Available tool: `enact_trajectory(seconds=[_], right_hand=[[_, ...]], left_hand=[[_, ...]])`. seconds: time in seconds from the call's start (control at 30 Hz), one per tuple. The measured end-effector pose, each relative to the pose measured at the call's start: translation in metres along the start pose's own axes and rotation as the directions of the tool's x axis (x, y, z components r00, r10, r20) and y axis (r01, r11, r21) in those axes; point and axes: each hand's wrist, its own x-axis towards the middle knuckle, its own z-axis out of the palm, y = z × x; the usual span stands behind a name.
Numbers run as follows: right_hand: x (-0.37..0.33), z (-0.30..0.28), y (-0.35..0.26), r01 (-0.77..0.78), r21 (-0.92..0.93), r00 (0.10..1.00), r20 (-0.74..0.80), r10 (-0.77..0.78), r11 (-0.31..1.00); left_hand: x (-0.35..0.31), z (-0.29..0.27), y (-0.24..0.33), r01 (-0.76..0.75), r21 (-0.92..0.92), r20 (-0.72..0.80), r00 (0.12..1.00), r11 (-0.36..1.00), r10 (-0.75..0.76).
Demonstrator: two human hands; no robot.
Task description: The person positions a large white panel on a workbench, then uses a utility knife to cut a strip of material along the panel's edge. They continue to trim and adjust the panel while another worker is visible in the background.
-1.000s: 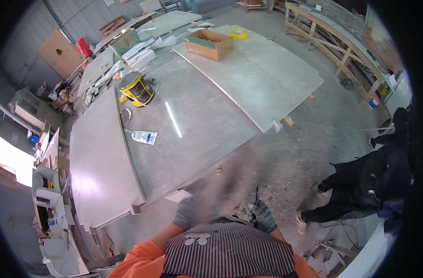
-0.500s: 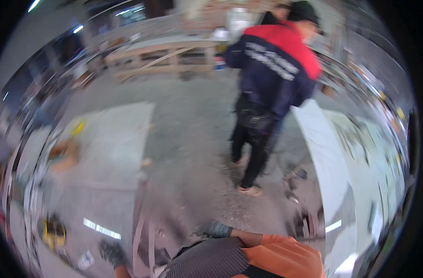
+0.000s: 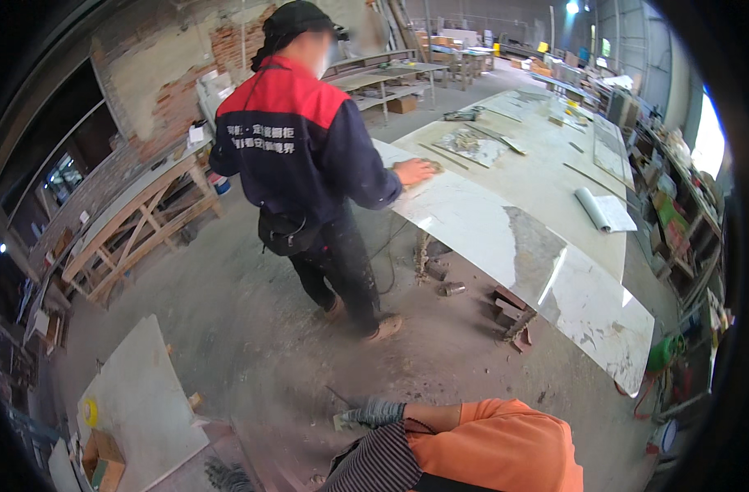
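Observation:
My right hand (image 3: 376,412), in a grey knit glove, is held across my front with its fingers curled. A small pale piece (image 3: 342,421) and a thin dark strip show at its fingertips; what the grip holds is unclear. My left hand (image 3: 229,476), in a dark glove, is low at the lower edge beside a pale slab (image 3: 137,402). Its fingers look spread, with nothing visible in them, though it is dim and partly cut off. An orange sleeve (image 3: 506,443) covers my right arm.
A co-worker (image 3: 301,148) in a navy and red jacket stands ahead, one hand (image 3: 415,170) on a long white marbled slab (image 3: 596,303). That slab lies along a wide table (image 3: 547,156) with a paper roll (image 3: 592,209). A wooden bench (image 3: 137,221) stands left; metal blocks (image 3: 510,312) sit below the slab.
My view has swung to the right, so the co-worker and bench appear farther left and the long slab comes into fuller view. The co-worker's hand on the slab is now visible.

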Motion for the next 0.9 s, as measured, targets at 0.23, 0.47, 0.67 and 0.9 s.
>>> enact_trajectory(seconds=[0.23, 0.47, 0.67, 0.9], right_hand=[[-0.01, -0.002, 0.007, 0.187, -0.086, 0.981, -0.031, -0.19, 0.979], [0.006, 0.003, 0.026, 0.01, -0.132, 1.0, -0.028, -0.013, 0.991], [0.029, 0.015, 0.047, 0.11, -0.203, 0.99, -0.067, -0.126, 0.973], [0.041, 0.047, 0.0, 0.348, -0.411, 0.927, 0.285, -0.244, 0.843]], left_hand=[[-0.056, -0.035, 0.118, -0.711, -0.108, 0.094, 0.689, 0.695, 0.719], [-0.028, 0.003, 0.105, -0.692, -0.386, -0.104, 0.69, 0.61, 0.717], [-0.05, -0.012, 0.103, -0.567, -0.57, -0.024, 0.735, 0.595, 0.677], [-0.091, -0.057, 0.13, -0.839, -0.34, -0.148, 0.494, 0.425, 0.857]])
